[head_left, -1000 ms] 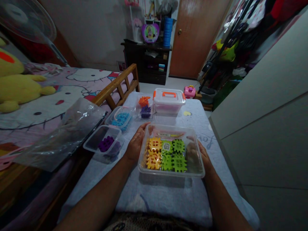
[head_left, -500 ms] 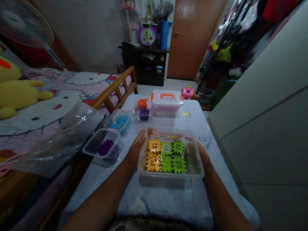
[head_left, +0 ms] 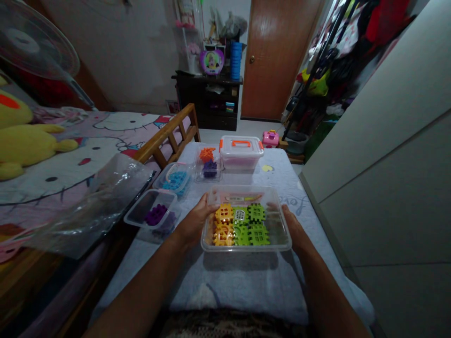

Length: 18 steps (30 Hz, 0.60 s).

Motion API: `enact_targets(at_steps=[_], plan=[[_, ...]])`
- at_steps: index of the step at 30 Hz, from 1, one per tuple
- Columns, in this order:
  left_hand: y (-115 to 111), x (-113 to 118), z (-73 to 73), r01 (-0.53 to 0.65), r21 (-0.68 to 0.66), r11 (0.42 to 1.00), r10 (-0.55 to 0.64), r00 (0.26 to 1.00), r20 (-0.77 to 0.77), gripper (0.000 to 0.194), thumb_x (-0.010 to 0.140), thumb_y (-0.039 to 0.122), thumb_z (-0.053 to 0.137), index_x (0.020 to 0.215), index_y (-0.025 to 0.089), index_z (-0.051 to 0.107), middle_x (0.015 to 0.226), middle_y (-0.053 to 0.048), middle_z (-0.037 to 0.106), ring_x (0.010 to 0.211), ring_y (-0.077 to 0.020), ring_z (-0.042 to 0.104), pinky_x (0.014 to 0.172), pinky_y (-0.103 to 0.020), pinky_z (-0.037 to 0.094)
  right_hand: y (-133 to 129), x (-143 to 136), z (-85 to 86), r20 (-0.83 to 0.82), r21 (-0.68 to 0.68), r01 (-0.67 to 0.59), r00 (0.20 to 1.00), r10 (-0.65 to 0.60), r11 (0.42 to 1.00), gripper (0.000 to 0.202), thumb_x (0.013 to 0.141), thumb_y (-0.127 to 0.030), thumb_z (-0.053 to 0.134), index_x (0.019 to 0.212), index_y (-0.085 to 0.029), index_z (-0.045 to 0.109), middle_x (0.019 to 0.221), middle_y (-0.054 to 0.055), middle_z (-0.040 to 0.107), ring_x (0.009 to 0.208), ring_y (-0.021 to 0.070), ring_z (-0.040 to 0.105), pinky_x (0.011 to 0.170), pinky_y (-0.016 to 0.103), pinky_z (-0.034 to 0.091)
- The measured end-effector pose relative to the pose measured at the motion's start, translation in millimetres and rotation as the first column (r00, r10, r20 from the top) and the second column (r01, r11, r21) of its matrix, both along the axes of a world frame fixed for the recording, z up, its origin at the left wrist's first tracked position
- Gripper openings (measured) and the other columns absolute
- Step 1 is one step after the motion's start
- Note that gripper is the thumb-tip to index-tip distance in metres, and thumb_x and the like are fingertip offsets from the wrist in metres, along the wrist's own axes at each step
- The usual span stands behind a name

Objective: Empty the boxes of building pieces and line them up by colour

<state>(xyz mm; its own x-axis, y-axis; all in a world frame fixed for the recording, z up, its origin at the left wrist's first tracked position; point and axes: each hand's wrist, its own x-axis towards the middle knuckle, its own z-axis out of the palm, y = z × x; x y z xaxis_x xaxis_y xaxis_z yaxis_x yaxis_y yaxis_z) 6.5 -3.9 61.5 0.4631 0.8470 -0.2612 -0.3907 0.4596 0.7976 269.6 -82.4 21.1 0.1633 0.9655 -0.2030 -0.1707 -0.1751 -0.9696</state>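
A clear plastic container (head_left: 278,234) is held between my two hands over the cloth-covered table. Inside it lie orange-yellow building blocks (head_left: 224,224) and green building blocks (head_left: 258,234), square with notched edges, some with window grids. My left hand (head_left: 197,220) grips the container's left side, its thumb near the rim. My right hand (head_left: 291,223) holds the right side, with most fingers hidden behind the plastic. To the left of my left hand stands a clear tub (head_left: 131,217) with purple blocks (head_left: 156,215).
Behind that tub sits another tub (head_left: 158,180) of blue pieces. A clear tray (head_left: 198,174) holds orange and dark purple pieces beside a lidded box (head_left: 243,159) with orange clips. A wooden bed rail (head_left: 165,134) and a plastic bag (head_left: 105,197) lie left; a pale cabinet (head_left: 394,202) stands right.
The container has shifted slightly left in view, and my left thumb now shows over its left edge. The camera has tilted a little; both hands keep their hold.
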Motion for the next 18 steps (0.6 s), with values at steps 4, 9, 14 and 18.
enact_targets(at_steps=[4,9,14,18], plan=[[-10.3,4.8,0.9,-0.039,-0.069,0.997,0.041,0.999,0.03,0.066,0.075,0.019,0.067,0.137,0.029,0.046,0.122,-0.008,0.07,0.11,-0.0299,0.07,0.095,-0.05,0.057,-12.6,-3.7,9.7,-0.155,-0.099,-0.094,0.985,0.078,0.991,0.062,0.084,-0.076,0.054,0.109,-0.023,0.075,0.1,0.009,0.078,0.101,0.0292,0.072,0.091,0.047,0.058],[-14.9,8.0,6.2,-0.076,-0.033,0.997,0.076,0.997,0.005,0.06,0.072,0.017,0.067,0.129,0.028,0.053,0.116,-0.006,0.073,0.109,-0.0303,0.07,0.092,-0.047,0.059,-21.7,-16.7,22.8,-0.219,-0.031,-0.115,0.97,0.105,0.993,0.052,0.086,-0.068,0.059,0.116,-0.028,0.072,0.117,0.006,0.075,0.11,0.0272,0.07,0.099,0.047,0.055],[1.3,9.2,9.2,-0.072,0.1,0.992,0.075,0.997,-0.027,0.054,0.069,0.018,0.069,0.121,0.026,0.059,0.114,-0.005,0.074,0.115,-0.033,0.067,0.098,-0.05,0.055,-12.1,-21.1,31.7,-0.195,0.041,-0.114,0.973,0.12,0.993,0.048,0.085,-0.062,0.063,0.122,-0.031,0.067,0.125,0.005,0.072,0.114,0.0273,0.067,0.099,0.046,0.054],[21.9,7.3,10.5,-0.012,0.229,0.973,0.03,0.997,-0.076,0.054,0.068,0.014,0.068,0.12,0.025,0.061,0.112,-0.006,0.075,0.114,-0.0327,0.067,0.104,-0.053,0.05,8.2,-15.3,31.5,-0.157,0.093,-0.117,0.979,0.131,0.989,0.054,0.081,-0.059,0.068,0.126,-0.031,0.063,0.131,0.005,0.069,0.121,0.0294,0.064,0.099,0.047,0.053]])
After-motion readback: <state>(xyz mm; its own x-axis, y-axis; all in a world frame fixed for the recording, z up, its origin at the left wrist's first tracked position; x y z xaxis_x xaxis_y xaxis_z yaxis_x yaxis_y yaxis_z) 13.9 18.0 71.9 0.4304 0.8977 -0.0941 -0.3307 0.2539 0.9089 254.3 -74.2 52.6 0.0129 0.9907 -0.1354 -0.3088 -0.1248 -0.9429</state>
